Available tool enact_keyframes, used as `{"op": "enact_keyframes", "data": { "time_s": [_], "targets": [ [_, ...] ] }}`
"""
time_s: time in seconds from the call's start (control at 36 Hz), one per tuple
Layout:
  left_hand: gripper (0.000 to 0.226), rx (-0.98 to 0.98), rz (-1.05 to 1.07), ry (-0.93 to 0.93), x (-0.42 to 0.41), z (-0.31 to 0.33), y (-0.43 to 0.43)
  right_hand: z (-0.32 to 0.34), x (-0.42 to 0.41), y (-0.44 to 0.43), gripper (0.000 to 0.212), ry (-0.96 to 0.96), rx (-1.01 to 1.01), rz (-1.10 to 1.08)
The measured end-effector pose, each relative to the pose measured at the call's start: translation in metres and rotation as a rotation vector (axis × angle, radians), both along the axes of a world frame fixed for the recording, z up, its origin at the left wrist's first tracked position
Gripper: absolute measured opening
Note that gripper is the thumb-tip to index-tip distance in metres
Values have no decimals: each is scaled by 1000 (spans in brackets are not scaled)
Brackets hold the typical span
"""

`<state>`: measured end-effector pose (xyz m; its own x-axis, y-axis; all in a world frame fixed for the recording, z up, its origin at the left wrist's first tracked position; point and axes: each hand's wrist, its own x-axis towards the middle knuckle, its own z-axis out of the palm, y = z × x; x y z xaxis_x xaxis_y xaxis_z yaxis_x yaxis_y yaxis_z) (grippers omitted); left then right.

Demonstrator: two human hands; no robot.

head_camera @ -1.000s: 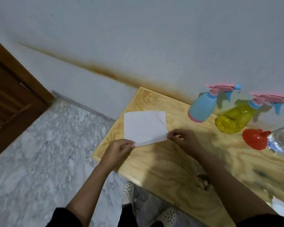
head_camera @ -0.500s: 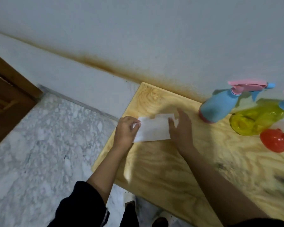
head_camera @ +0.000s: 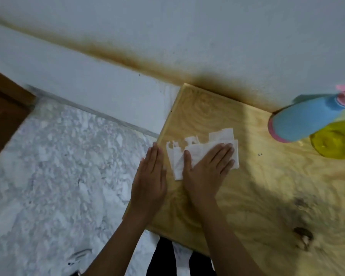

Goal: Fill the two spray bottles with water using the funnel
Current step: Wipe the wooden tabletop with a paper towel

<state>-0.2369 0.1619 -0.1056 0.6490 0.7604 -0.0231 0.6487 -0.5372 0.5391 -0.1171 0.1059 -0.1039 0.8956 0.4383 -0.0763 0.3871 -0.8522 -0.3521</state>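
Two hands (head_camera: 149, 176) (head_camera: 205, 168), one folded white paper (head_camera: 195, 152), two spray bottles, one blue (head_camera: 301, 118), one yellow (head_camera: 333, 140), one wooden table (head_camera: 267, 186)

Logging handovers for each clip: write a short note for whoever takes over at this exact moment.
Left hand: flat and open at the wooden table's left edge, holding nothing.
Right hand: flat and open, pressing down on the folded white paper.
Blue spray bottle and yellow spray bottle stand at the table's far right by the wall; the blue one's pink sprayer top is on.
Done: paper folded and being flattened; no filling shows.
Left: both bottles are unfilled as far as I can tell. The water source is out of view.
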Motion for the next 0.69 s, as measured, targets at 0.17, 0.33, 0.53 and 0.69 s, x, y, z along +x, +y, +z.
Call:
{"op": "enact_keyframes", "data": {
  "time_s": [0.17, 0.33, 0.53, 0.69],
  "targets": [
    [53, -8, -5, 0, 2, 0, 1, -1, 22, 30, 92, -43, 45, 39],
    [53, 5, -6, -12, 1, -3, 2, 1, 29, 37, 88, -76, 39, 122],
    [53, 23, 5, -22, 0, -1, 0, 4, 34, 36, 86, -35, 85, 160],
    [51, 35, 15, -32, -8, -4, -2, 4, -5, 17, 93, -23, 70, 154]
  ]
}}
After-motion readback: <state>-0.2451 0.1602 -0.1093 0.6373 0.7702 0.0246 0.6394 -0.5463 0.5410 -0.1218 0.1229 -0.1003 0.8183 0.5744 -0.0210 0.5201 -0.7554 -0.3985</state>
